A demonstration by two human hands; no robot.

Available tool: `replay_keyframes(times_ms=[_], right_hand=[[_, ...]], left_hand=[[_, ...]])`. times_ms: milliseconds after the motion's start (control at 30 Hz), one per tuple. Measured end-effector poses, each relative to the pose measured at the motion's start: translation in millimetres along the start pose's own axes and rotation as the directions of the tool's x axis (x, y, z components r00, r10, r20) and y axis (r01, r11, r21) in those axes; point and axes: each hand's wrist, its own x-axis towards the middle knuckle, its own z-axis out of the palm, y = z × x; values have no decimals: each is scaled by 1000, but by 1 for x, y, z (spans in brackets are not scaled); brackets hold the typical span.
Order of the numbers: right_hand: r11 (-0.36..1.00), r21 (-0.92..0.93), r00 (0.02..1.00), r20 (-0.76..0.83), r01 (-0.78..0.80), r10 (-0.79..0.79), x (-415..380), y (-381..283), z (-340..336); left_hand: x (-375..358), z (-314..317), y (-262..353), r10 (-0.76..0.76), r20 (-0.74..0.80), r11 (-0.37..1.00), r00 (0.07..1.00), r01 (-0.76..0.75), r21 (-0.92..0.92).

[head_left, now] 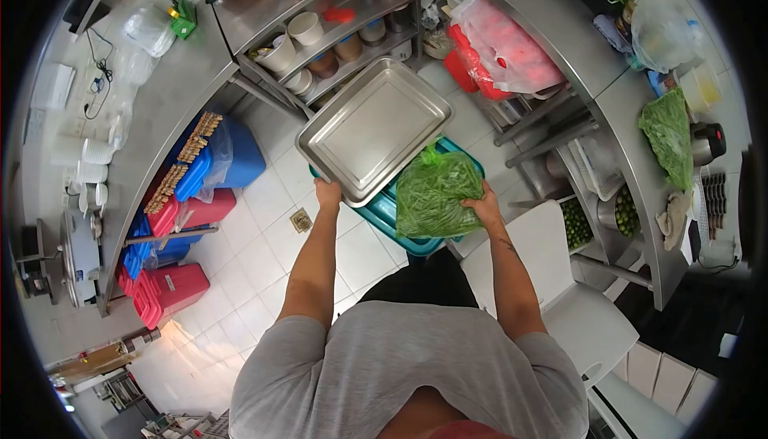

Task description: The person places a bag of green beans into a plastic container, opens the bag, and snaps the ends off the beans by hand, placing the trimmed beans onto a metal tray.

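Observation:
My left hand [328, 192] is closed on the near-left edge of a shallow rectangular metal tray [376, 123], together with what may be the rim of the teal tray beneath it. The metal tray is tilted and shows nothing inside. Below and to its right is the teal plastic tray [380, 213], partly covered. A clear plastic bag of shredded greens [436, 191], knotted at the top, rests over the teal tray. My right hand [485, 205] grips the right side of this bag; its fingertips are partly hidden against the plastic.
A metal shelf with white tubs [306, 28] stands ahead. Steel counters curve along the left [180, 79] and right [552, 19]. Blue and red bins [232, 155] sit under the left counter. A white chair [520, 251] is close at my right. A floor drain [301, 220] lies left.

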Motion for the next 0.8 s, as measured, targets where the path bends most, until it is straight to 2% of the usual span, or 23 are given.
replay_keyframes(times_ms=[33,67,100,133,233,333,433,533,633,733,800], right_hand=[[997,-74,997,-74,22,-27,-1,-4,4],[958,-275,988,-111,74,-109,-4,-8,5],[875,-470,972,-134,111,-195,-9,-22,5],[753,-645,948,-141,132,-286,-11,-35,8],[679,-659,901,-2,324,-433,-9,-50,25],[755,-627,974,32,193,-222,6,-63,52],[655,-750,993,120,95,-7,13,-78,64],[651,-755,988,148,82,48,9,-78,60],[650,-739,984,118,179,-136,-7,-72,46],[690,-617,920,172,379,-352,-19,-82,37],[734,-572,931,235,366,-281,-20,-97,29]], left_hand=[[1,-6,-1,-39,83,999,996,38,6],[2,-12,-2,-78,169,997,983,76,17],[1,-13,-3,-116,258,993,959,112,30],[0,-13,1,-113,254,994,961,110,26],[-17,-15,4,-123,244,992,962,122,19],[-24,-19,6,-80,243,996,967,84,-6],[-15,-17,-3,-57,219,997,974,68,-43],[-12,-14,-5,-79,144,996,986,72,54],[-10,-14,-10,-59,119,995,991,49,81],[-7,-16,-13,-63,110,991,992,49,128],[-9,-16,-14,-43,131,995,991,31,95]])
